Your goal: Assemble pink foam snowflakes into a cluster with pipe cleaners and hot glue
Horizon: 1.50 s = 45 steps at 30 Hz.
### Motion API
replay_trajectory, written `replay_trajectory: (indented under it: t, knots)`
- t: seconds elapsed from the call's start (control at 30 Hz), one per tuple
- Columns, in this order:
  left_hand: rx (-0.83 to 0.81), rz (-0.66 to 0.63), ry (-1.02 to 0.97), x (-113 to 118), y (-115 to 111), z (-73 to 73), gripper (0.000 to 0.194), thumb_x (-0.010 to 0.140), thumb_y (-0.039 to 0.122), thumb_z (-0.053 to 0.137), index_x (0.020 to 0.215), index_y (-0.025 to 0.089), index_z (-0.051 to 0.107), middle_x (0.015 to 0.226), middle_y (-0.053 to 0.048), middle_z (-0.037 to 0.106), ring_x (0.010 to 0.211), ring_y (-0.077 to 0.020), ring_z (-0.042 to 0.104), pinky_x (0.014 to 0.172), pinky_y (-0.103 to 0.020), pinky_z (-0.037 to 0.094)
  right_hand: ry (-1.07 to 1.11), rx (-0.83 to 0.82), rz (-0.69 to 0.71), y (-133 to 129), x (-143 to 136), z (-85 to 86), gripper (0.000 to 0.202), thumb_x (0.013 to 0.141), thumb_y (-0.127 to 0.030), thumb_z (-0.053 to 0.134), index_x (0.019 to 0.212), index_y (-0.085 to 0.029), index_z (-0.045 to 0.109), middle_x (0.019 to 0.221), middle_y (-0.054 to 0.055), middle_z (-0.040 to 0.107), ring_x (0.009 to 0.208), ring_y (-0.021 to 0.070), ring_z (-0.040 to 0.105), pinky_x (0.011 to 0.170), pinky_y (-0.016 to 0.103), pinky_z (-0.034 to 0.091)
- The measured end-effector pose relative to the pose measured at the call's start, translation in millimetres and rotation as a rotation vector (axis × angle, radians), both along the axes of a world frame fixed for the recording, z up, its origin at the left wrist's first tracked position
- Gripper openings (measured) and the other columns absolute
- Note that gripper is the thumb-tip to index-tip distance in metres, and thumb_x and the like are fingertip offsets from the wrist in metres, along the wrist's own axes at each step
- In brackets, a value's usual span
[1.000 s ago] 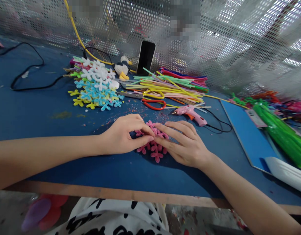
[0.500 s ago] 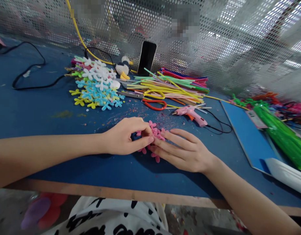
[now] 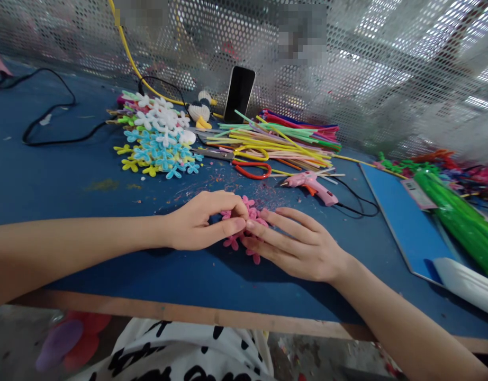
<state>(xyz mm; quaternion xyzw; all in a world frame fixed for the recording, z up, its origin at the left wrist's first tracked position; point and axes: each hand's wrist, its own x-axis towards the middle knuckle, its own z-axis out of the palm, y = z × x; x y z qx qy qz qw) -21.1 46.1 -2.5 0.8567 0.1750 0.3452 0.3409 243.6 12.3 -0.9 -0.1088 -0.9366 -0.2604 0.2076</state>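
Note:
Several pink fuzzy flower shapes [image 3: 252, 212] lie in a cluster on the blue table [image 3: 148, 280], partly covered by my hands. From the left, my left hand [image 3: 208, 219] pinches the cluster between thumb and forefinger. My right hand [image 3: 294, 241] reaches in from the right, its fingertips pressed on the pink flowers and meeting the left thumb. What lies under the fingertips is hidden. Scissors [image 3: 252, 170] with yellow and red handles and a pink glue gun [image 3: 311, 188] rest just beyond the hands.
White, blue and yellow fuzzy flowers [image 3: 160, 135] are piled back left. Behind the scissors lie coloured pipe cleaners [image 3: 283, 143], a phone [image 3: 239, 94] and a small knitted figure [image 3: 199, 110]. At the right are a blue board [image 3: 403, 222] and green bundle [image 3: 458, 222].
My left thumb and forefinger have drawn closer together, narrowing the gap between them. The right hand has barely moved, and the view has shifted very slightly.

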Motion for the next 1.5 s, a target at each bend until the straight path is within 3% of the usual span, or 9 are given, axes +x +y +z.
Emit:
replay_trajectory:
  t: [0.2,0.6,0.73,0.87,1.5]
  knots:
    - [-0.035,-0.011,-0.012,0.1,-0.2,-0.5,0.018,0.1,0.027,0.049,0.09,0.017,0.06,0.078,-0.001,0.064,0.072,-0.0114,0.058,0.07,-0.022,0.047,-0.008,0.005,-0.019,0.2,0.5,-1.2,0.037,0.086,-0.025,0.076,0.123,-0.03,0.071,0.144,-0.002,0.062,0.136,0.0192,0.053,0.115,0.038,0.047]
    - [-0.053,-0.139,-0.092,-0.4,5.4,-2.8,0.012,0.095,0.02,0.058,0.087,0.018,0.065,0.08,-0.004,0.07,0.074,-0.0135,0.062,0.073,-0.025,0.049,-0.016,-0.016,0.057,-0.5,1.2,0.7,0.036,0.085,-0.026,0.077,0.121,-0.027,0.072,0.143,-0.001,0.062,0.133,0.0199,0.055,0.113,0.04,0.05]
    - [-0.054,-0.164,-0.046,-1.6,5.5,-0.1,0.018,0.098,0.025,0.053,0.086,0.019,0.065,0.08,-0.006,0.071,0.077,-0.0158,0.062,0.078,-0.029,0.049,-0.023,-0.051,0.061,-1.8,0.4,0.9,0.038,0.087,-0.024,0.075,0.124,-0.029,0.071,0.143,-0.003,0.062,0.136,0.019,0.053,0.117,0.039,0.047]
    - [-0.04,-0.159,-0.033,-1.8,5.3,0.5,0.022,0.099,0.03,0.051,0.085,0.02,0.065,0.079,-0.006,0.071,0.077,-0.0168,0.062,0.078,-0.03,0.049,-0.017,-0.066,0.061,-2.3,-0.6,0.7,0.038,0.087,-0.022,0.073,0.125,-0.029,0.071,0.141,-0.004,0.064,0.136,0.0182,0.054,0.117,0.038,0.046]
    - [-0.074,-0.167,-0.064,-2.2,5.0,1.0,0.016,0.095,0.022,0.054,0.083,0.019,0.064,0.078,-0.005,0.069,0.076,-0.0157,0.062,0.076,-0.028,0.05,-0.024,-0.021,0.041,-1.9,-1.3,-0.8,0.031,0.089,-0.026,0.073,0.12,-0.031,0.072,0.144,-0.005,0.061,0.135,0.0178,0.055,0.117,0.038,0.046]
